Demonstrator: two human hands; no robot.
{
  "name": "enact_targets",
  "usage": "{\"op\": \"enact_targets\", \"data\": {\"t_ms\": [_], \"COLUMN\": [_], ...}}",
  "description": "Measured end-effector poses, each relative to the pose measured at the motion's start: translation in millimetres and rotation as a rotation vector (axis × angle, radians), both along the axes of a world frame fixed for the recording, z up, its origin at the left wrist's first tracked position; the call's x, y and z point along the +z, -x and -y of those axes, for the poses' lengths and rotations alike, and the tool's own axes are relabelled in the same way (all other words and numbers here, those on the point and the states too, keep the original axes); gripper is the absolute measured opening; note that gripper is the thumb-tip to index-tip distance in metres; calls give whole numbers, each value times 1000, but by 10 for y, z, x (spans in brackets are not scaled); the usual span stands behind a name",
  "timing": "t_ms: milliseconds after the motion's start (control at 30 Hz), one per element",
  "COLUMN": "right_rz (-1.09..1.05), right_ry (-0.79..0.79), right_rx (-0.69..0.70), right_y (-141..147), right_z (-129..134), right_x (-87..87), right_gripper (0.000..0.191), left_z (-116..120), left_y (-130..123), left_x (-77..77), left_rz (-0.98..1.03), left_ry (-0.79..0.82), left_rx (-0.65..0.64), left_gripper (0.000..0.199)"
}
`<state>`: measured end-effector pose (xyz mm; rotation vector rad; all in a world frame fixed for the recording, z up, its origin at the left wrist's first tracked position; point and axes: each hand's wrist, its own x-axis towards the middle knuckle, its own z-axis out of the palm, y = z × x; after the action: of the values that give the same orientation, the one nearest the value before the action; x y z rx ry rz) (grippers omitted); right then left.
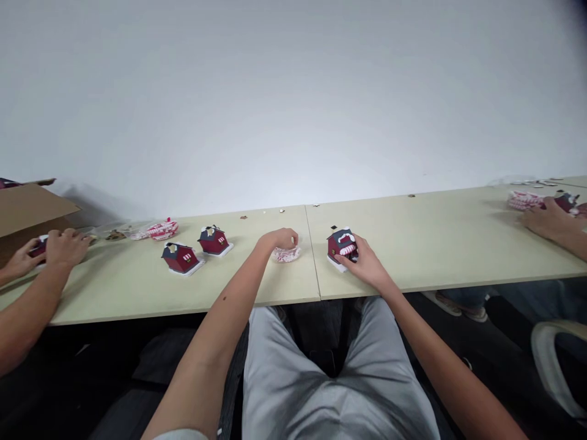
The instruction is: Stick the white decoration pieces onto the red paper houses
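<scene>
My right hand (pixel 367 264) is wrapped round the right side of a small toy house (pixel 337 247) with dark red walls, a dark grey roof and white snow trim. The house stands upright on the table just right of the seam. My left hand (pixel 280 239) is over a clear bag of red-and-white striped pieces (pixel 287 254), its fingers pinched together at the bag. Whether a piece is between those fingertips is too small to tell. Two similar houses, a nearer one (pixel 181 258) and a farther one (pixel 214 241), stand left of my left arm.
A pale table (pixel 440 244) runs along the wall. Another striped bag (pixel 162 229) and a cardboard box (pixel 32 211) are at left. Co-workers' hands (pixel 66 247) at left and a hand (pixel 548 219) at right handle similar houses. Small flat pieces (pixel 282 211) lie near the wall.
</scene>
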<state>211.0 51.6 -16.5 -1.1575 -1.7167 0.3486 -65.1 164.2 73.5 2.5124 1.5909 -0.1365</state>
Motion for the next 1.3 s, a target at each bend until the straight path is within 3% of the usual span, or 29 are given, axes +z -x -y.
{"op": "enact_targets", "data": {"t_ms": [200, 367, 467, 600, 700, 800, 1033, 1300], "right_rz": [7, -3, 2, 18, 33, 45, 57, 72], "right_ry": [6, 9, 6, -14, -15, -10, -16, -19], "right_rx": [0, -5, 5, 53, 108, 124, 125, 129], "right_y": [15, 25, 32, 47, 55, 49, 32, 35], "right_z": [37, 25, 17, 31, 61, 81, 79, 63], "right_x": [23, 2, 0, 21, 41, 54, 60, 42], "right_gripper": [63, 64, 64, 67, 69, 70, 69, 71], "left_z": [99, 525, 905, 1218, 1238, 1208, 1277, 1231], "left_y": [56, -85, -264, -482, -563, -576, -601, -611], "left_x": [141, 200, 57, -324, -576, -684, -655, -695], "left_rz": [67, 461, 679, 905, 1025, 1107, 1082, 981], "left_ry": [-101, -342, -277, -169, -153, -165, -66, -213], "left_rx": [0, -152, -198, -183, -105, -68, -105, -137], "left_gripper": [27, 33, 32, 26, 23, 20, 18, 18]}}
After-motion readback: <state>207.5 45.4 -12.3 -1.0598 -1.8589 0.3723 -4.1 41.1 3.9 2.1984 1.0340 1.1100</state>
